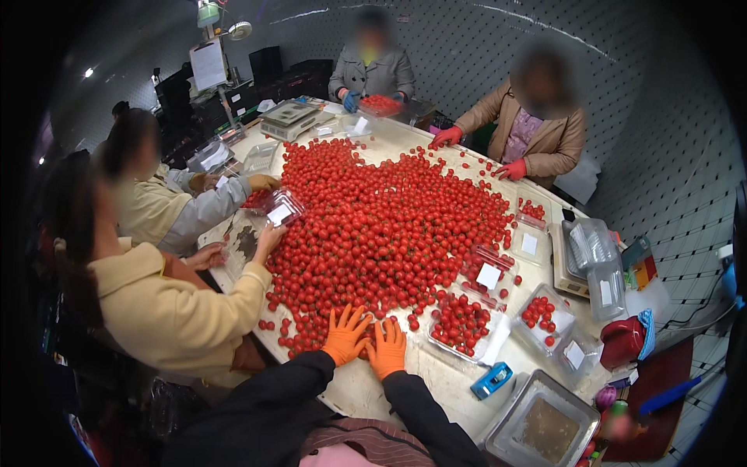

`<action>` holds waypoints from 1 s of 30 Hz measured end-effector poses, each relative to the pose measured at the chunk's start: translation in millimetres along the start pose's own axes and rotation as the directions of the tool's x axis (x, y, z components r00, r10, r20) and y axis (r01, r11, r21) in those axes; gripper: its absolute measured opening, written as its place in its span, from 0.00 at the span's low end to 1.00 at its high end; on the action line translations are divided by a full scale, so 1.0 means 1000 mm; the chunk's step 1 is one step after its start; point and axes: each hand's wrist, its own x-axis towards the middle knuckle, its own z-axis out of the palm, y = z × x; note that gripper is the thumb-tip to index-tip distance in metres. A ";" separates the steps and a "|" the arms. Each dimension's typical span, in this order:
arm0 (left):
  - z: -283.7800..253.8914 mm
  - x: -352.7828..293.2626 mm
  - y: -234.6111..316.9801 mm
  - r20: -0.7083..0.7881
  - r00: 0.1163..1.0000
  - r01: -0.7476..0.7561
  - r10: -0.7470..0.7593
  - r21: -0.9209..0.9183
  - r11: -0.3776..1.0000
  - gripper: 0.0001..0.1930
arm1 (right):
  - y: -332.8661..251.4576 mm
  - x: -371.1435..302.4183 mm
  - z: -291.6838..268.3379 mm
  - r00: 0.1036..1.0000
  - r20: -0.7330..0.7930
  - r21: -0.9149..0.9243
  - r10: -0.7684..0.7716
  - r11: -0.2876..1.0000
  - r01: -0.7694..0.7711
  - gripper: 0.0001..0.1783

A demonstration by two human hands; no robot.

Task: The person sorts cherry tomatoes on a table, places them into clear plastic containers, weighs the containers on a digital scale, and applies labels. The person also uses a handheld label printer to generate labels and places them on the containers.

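Note:
A large heap of cherry tomatoes (381, 226) covers the middle of the table (362, 389). At the heap's near edge lies my left hand (345, 338), in an orange rubber glove, fingers spread and touching tomatoes. Close beside it rests my right hand (387, 350), gloved alike, with fingers stretched toward the heap. Both palms face down, so what is under them is hidden. Right of my right hand, a clear plastic punnet (461, 324) holds tomatoes. Beyond it stands a lidded punnet (488, 275) with a white label.
A blue tape dispenser (492, 380) and a metal tray (545, 424) are at the near right. A partly filled clear box (548, 317) and stacked empty containers (595, 253) beside a scale (570, 268) line the right side. Four-sided company: several people work around the table.

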 end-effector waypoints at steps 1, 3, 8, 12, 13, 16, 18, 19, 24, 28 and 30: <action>0.002 0.015 -0.006 0.009 0.999 -0.044 0.045 -0.031 0.999 0.27 | 0.003 0.009 0.001 1.000 -0.010 0.002 0.020 1.000 -0.020 0.34; 0.005 0.038 -0.016 0.023 0.994 -0.106 0.107 -0.060 0.993 0.26 | 0.008 0.029 0.005 1.000 -0.011 -0.046 0.015 0.999 -0.015 0.34; 0.009 0.069 -0.025 0.009 0.985 -0.170 0.171 -0.093 0.981 0.24 | 0.018 0.049 0.011 0.997 0.019 -0.058 0.072 0.996 -0.071 0.34; 0.005 0.062 -0.022 0.024 0.982 -0.186 0.189 -0.090 0.978 0.24 | 0.013 0.042 0.006 0.998 0.000 -0.011 0.056 0.998 -0.056 0.32; 0.001 0.055 -0.021 0.032 0.982 -0.185 0.187 -0.070 0.980 0.24 | 0.009 0.038 0.007 1.000 -0.004 -0.015 0.025 1.000 -0.025 0.32; 0.000 0.029 -0.015 0.068 0.985 -0.156 0.161 -0.070 0.985 0.25 | 0.004 0.019 0.005 0.998 0.059 0.015 0.001 1.000 -0.002 0.32; -0.003 0.011 -0.006 0.071 0.990 -0.115 0.121 -0.075 0.990 0.26 | -0.003 0.006 -0.001 0.995 0.098 -0.003 0.006 1.000 -0.005 0.33; -0.004 0.003 -0.002 0.073 0.993 -0.086 0.091 -0.078 0.993 0.26 | -0.007 0.000 -0.005 0.995 0.100 0.000 0.001 1.000 -0.001 0.33; 0.004 -0.035 0.009 0.068 0.992 -0.096 0.105 -0.124 0.988 0.28 | -0.015 -0.032 -0.012 0.996 0.073 0.055 -0.047 0.998 0.043 0.31; -0.015 -0.059 0.030 0.140 0.987 -0.061 0.084 -0.161 0.985 0.28 | -0.020 -0.062 -0.024 0.987 0.142 0.048 -0.073 0.997 0.067 0.34; -0.017 -0.071 0.031 0.128 0.986 -0.075 0.109 -0.251 0.965 0.29 | -0.023 -0.072 -0.031 0.981 0.167 0.061 -0.097 0.994 0.088 0.36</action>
